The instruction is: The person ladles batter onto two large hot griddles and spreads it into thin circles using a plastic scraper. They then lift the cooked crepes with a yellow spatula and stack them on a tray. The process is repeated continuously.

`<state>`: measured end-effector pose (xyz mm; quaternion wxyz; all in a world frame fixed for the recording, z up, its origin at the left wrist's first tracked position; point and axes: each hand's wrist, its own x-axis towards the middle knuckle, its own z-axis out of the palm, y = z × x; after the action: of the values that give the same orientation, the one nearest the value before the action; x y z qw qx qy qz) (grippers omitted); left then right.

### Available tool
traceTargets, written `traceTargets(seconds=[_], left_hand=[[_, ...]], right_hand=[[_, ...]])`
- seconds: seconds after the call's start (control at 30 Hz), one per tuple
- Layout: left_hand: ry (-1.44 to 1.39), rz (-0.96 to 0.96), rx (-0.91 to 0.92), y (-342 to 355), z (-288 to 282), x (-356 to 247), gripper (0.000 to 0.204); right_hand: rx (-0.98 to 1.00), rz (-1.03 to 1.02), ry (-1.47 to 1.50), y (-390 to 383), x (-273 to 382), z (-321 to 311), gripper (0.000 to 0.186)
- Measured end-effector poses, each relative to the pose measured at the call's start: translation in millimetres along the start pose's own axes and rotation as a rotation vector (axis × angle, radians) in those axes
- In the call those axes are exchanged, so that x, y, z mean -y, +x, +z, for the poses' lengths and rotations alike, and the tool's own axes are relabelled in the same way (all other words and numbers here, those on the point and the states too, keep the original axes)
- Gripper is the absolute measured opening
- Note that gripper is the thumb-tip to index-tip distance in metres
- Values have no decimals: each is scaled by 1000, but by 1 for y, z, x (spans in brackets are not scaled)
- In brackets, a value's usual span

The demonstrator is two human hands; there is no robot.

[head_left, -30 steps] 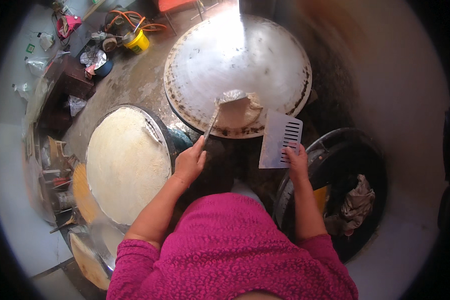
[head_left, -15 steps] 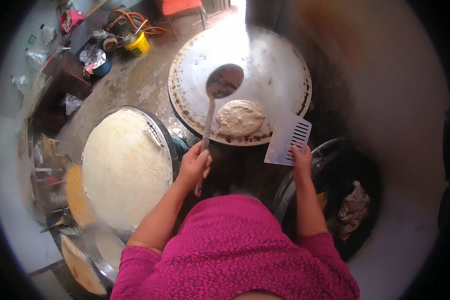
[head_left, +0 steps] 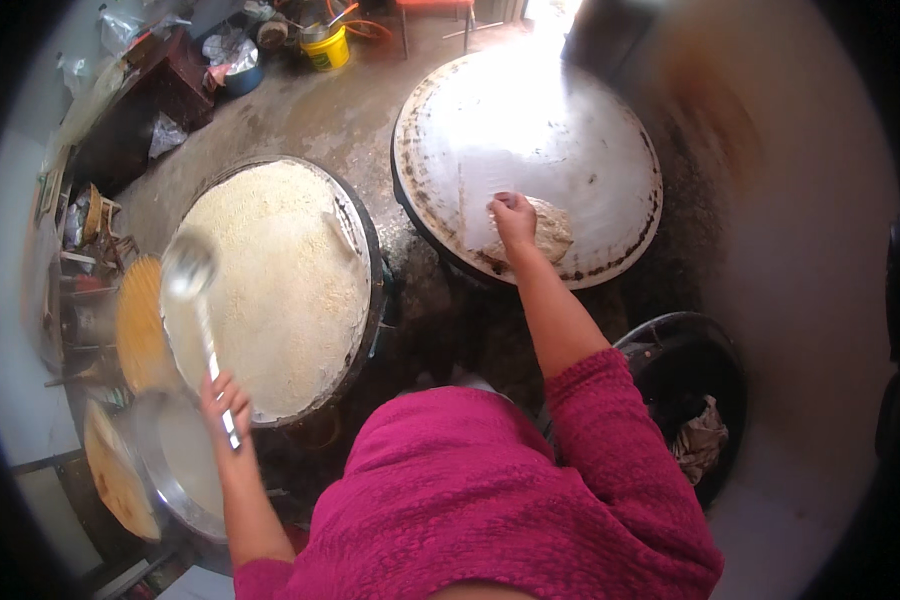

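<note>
My left hand (head_left: 227, 400) is closed round the handle of a long metal ladle (head_left: 206, 325). The ladle's bowl is blurred over the left edge of a round griddle covered by a thin, pale sheet of batter (head_left: 270, 290). My right hand (head_left: 515, 222) reaches to the near part of a second round griddle (head_left: 595, 140), gripping a flat metal scraper (head_left: 478, 200) that blends with the bright surface. Beside and partly behind this hand lies a mound of thick beige batter (head_left: 553, 230).
A metal basin (head_left: 160, 490) of pale liquid stands at the lower left, by a round yellow woven mat (head_left: 140, 320). A dark round vessel (head_left: 695, 375) with a crumpled cloth (head_left: 702, 440) sits at right. Farther back are a yellow bucket (head_left: 327, 50) and an orange-red chair (head_left: 435, 5).
My left hand has swung the ladle left, from over the right griddle to the left one. My right hand has brought the scraper forward and left to the batter mound. The view has shifted.
</note>
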<state>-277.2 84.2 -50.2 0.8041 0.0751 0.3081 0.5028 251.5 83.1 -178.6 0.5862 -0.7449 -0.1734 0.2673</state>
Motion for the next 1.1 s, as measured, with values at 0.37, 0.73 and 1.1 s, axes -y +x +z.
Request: traceTargets(seconds=[0.37, 0.73, 1.1], left_hand=[[768, 156, -1118, -191, -348, -102, 17], [940, 71, -1580, -174, -351, -64, 39], [1496, 431, -371, 15, -145, 23, 37]], right_hand=[[-190, 71, -383, 18, -28, -93, 26], [256, 43, 25, -12, -23, -57, 19], [-358, 269, -25, 30, -25, -168, 14]])
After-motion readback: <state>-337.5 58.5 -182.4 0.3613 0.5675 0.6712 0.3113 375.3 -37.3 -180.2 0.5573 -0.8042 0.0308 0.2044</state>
